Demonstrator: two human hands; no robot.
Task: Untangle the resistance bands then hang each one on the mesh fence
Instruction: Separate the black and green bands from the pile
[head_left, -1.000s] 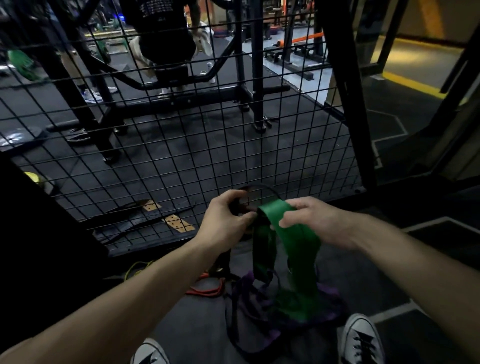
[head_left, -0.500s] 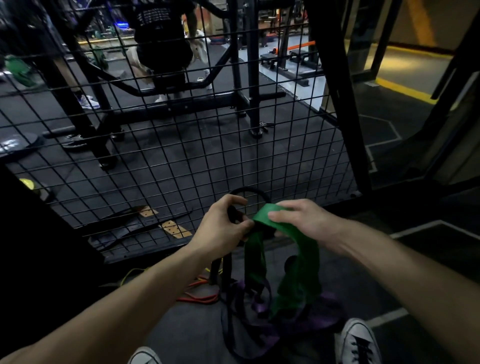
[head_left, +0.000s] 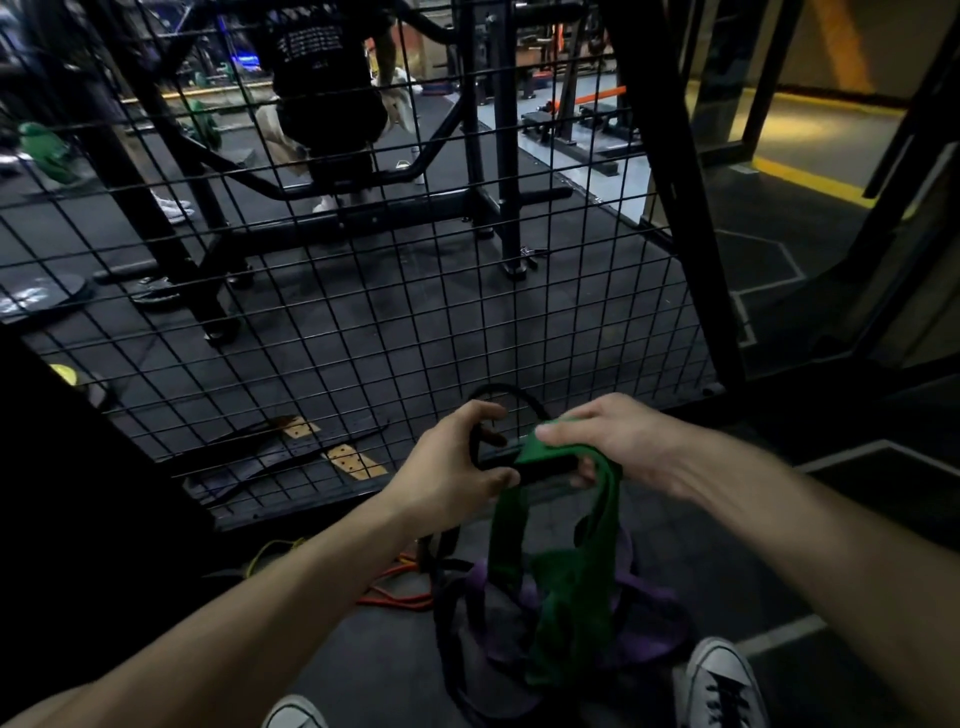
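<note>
I hold a tangle of resistance bands in front of the black mesh fence (head_left: 363, 322). My left hand (head_left: 452, 467) grips a black band (head_left: 511, 397) that loops up above my fingers. A wide green band (head_left: 566, 587) is pinched at its top by my right hand (head_left: 618, 441) and hangs down in a loop. Under it a purple band (head_left: 649, 623) lies bunched on the floor, wound together with the black and green ones. Where the bands cross is too dark to make out.
Orange and yellow cords (head_left: 400, 592) lie on the floor left of the tangle. My white shoes (head_left: 722, 686) stand below it. Behind the fence are a black rack (head_left: 498, 156), a seated person (head_left: 327, 104) and dark straps (head_left: 291, 457) on the floor.
Both hands have lifted the bands a little higher toward the fence. The black loop now stands clear above my left hand, and a dark stretch of band spans between the hands.
</note>
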